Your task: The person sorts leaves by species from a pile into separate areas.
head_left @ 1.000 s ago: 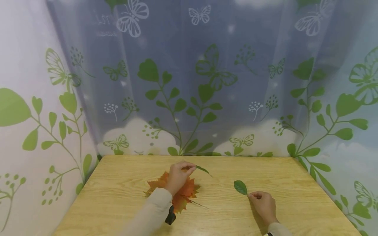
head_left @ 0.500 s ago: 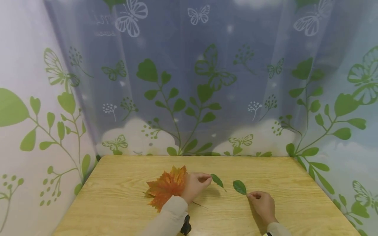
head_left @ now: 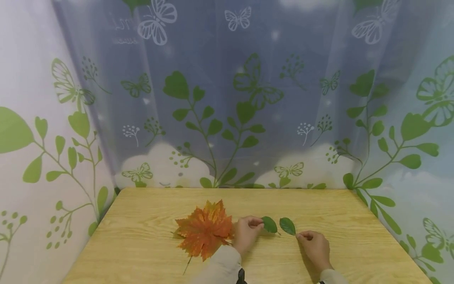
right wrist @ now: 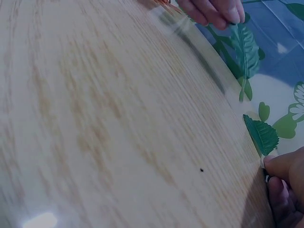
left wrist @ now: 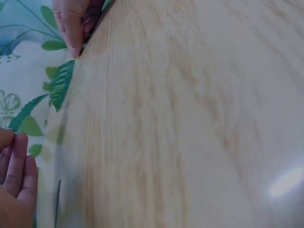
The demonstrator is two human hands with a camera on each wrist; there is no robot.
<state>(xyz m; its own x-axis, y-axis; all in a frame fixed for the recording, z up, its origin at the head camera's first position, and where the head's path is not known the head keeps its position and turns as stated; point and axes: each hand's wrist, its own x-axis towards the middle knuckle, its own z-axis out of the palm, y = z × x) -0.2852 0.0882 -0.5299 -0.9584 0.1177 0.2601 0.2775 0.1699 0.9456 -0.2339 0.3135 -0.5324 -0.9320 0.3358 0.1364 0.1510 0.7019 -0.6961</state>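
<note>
My left hand (head_left: 245, 236) pinches a serrated green leaf (head_left: 270, 225) by its tip, the leaf's short stem pointing right. A little to the right, my right hand (head_left: 315, 247) pinches a second green leaf (head_left: 287, 226) by its stem end, with the blade pointing up and left. A small gap separates the two leaves. Seen in the right wrist view, the left hand's leaf (right wrist: 246, 50) hangs from the fingertips above the table, while the other leaf (right wrist: 262, 137) is between thumb and finger. Orange-red maple leaves (head_left: 203, 230) lie overlapped just left of my left hand.
Light wood-grain table (head_left: 142, 221) fills the lower part of the head view. Behind it hangs a blue-grey curtain (head_left: 213, 51) printed with leaves and butterflies, and similar cloth stands at both sides. Thin stems stick out from the maple leaves.
My left hand has carried its green leaf rightward and toward me, from above the maple leaves to near the other green leaf. My right hand has stayed almost still.
</note>
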